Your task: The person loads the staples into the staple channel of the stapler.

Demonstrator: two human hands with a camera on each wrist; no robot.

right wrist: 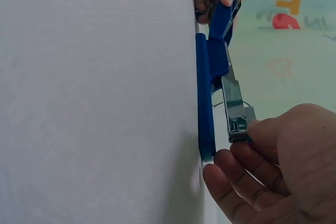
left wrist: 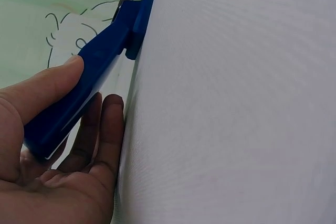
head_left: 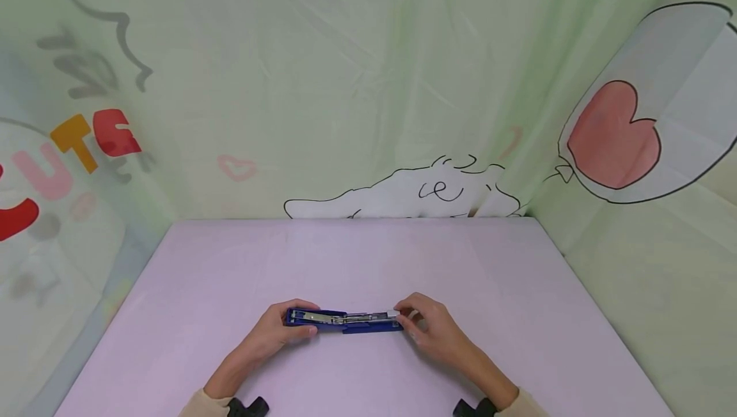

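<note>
A blue stapler [head_left: 371,327] lies on the table with its top lifted and swung back to the left. My left hand [head_left: 275,329] grips the raised top cover [left wrist: 79,95], thumb on one side and fingers on the other. In the right wrist view, the metal staple channel [right wrist: 231,100] stands at an angle above the blue base [right wrist: 205,103]. My right hand [head_left: 428,326] pinches a small strip of staples [right wrist: 250,113] between thumb and fingers at the channel's end. How deep the strip sits in the channel cannot be told.
The pale lilac table [head_left: 357,257] spreads around both hands. Printed green curtains [head_left: 345,84] rise behind it and at both sides. Dark wrist mounts [head_left: 249,407] are strapped near the sleeves.
</note>
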